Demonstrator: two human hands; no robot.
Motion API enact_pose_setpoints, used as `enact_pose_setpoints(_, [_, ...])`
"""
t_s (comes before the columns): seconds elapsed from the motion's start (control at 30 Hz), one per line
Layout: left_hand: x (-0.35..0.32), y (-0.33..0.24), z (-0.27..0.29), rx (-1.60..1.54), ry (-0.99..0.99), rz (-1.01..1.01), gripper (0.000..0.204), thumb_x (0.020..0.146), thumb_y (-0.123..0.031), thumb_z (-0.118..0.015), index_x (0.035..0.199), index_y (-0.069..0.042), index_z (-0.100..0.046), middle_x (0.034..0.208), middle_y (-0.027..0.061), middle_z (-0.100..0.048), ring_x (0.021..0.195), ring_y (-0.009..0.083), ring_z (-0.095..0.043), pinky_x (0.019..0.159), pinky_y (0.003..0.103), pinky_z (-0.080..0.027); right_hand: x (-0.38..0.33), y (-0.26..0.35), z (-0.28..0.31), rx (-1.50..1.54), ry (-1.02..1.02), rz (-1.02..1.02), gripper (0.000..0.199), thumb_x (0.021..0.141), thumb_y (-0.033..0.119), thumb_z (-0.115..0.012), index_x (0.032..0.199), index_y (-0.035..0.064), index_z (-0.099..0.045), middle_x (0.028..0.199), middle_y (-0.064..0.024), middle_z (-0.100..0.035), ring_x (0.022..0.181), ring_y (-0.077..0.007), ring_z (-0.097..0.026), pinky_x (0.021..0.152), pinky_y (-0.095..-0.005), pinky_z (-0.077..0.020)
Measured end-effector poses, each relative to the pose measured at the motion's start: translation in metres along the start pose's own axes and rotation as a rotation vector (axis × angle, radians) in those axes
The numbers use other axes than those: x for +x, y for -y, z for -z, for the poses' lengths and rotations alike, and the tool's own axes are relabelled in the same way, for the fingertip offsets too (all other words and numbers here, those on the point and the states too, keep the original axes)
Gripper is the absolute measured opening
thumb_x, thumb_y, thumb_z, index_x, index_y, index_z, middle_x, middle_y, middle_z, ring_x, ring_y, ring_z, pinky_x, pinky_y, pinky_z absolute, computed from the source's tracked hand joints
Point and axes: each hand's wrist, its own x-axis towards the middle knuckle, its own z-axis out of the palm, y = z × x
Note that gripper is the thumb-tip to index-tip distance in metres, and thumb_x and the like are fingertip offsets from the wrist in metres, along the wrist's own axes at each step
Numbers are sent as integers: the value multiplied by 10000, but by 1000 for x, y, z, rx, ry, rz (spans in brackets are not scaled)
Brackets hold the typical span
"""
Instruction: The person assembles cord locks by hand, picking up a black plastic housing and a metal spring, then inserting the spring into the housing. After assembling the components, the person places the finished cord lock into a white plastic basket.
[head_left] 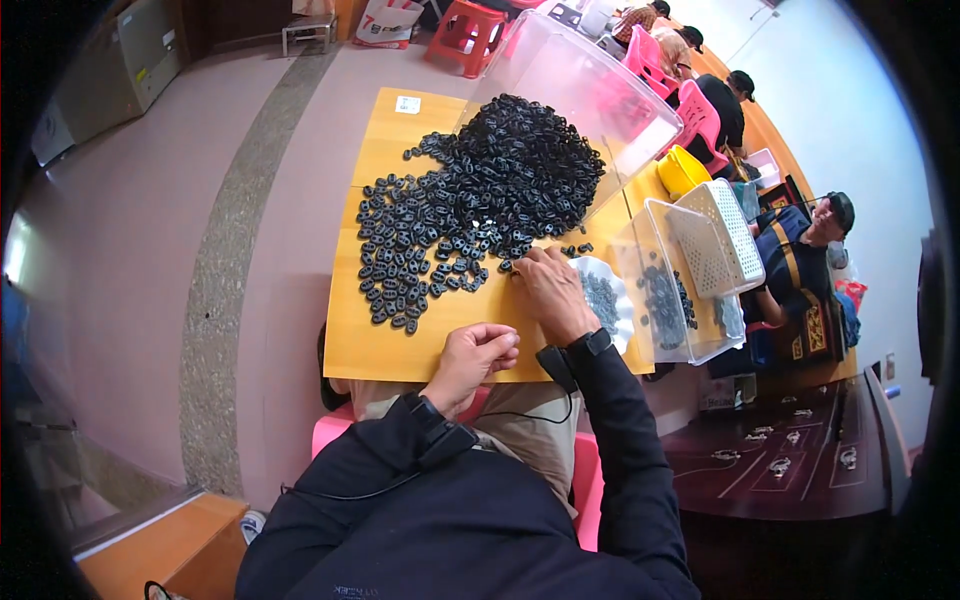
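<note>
A big heap of small black plastic parts (pixel 480 195) covers the middle of a yellow wooden table (pixel 400 340). My right hand (pixel 548 290) rests palm down at the near edge of the heap, fingers on a few loose parts, beside a white dish (pixel 615 300) holding dark small pieces. My left hand (pixel 475 360) sits at the table's near edge, fingers curled in; whether it holds a part is hidden. Both arms wear dark sleeves with a black wrist device each.
A large clear plastic tub (pixel 590 90) lies tipped behind the heap. A clear bin (pixel 665 295) with black parts and a white perforated basket (pixel 715 235) stand to the right. Other people sit along the right side. A dark table (pixel 800 460) is at lower right.
</note>
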Motion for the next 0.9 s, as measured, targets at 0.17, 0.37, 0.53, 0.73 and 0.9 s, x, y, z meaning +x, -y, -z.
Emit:
enact_pose_setpoints(0.17, [1,1,0,-7,-3,1,145,911,-105,-607,1011,0,-619,932,54,-651,792,108,-620,740,253,-541,1,-4,-7,-3,32,-41,168,808,144,-582,905,35,-665,916,-111,-614,930,-305,-554,791,-400,-456])
enact_pose_setpoints(0.37, [2,4,2,-9,-15,-10,149,912,-104,-604,1019,-1,-613,924,52,-647,781,112,-621,728,255,-545,-5,0,-7,49,25,-17,138,812,154,-565,811,28,-622,865,-135,-596,898,-317,-563,725,-419,-475])
enact_pose_setpoints(0.53, [3,5,0,-83,-145,-102,187,908,-113,-619,1051,7,-607,889,54,-646,761,112,-621,694,251,-540,-27,21,2,493,-117,-52,98,799,107,-616,819,12,-635,777,-153,-638,772,-328,-622,687,-405,-492])
enact_pose_setpoints(0.73, [3,7,-1,-76,-108,-149,141,921,-119,-604,1031,-32,-613,866,18,-636,719,104,-613,663,245,-535,-60,37,-3,772,-173,-98,151,823,24,-653,967,-18,-669,813,-130,-686,743,-161,-661,646,-273,-507])
enact_pose_setpoints(0.9, [2,7,2,-19,-97,-152,114,918,-124,-609,989,-34,-611,834,14,-629,719,100,-611,679,250,-548,-75,27,3,763,-227,-166,153,827,48,-676,969,-9,-671,816,-115,-674,716,-143,-640,632,-255,-494])
